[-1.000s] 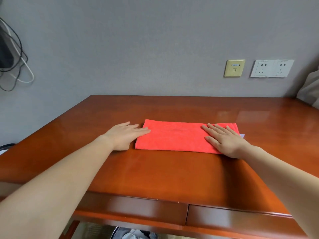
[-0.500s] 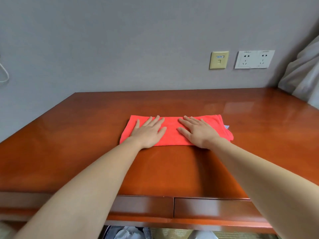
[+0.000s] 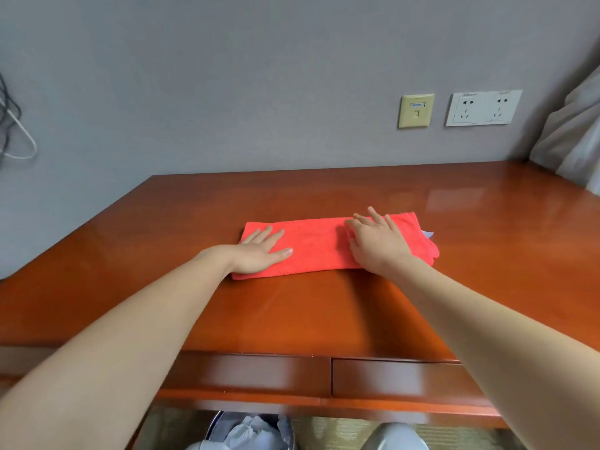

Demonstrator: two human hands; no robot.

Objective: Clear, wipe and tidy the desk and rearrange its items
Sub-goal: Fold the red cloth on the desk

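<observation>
Red cloth: soft, limp, light; folded long, at the middle of the desk.
Your hands: left hand and right hand press flat on it, fingers straight, gripping nothing.
Hold: pinch one end; it probably slides on the gloss.

A folded red cloth lies mid-frame on a glossy reddish-brown bench. Both hands rest flat on it, the left hand on its left end and the right hand on its right half, fingers spread. On the grey wall at upper right sit a yellowish wall plate and a white double socket; cables hang at the left edge.
</observation>
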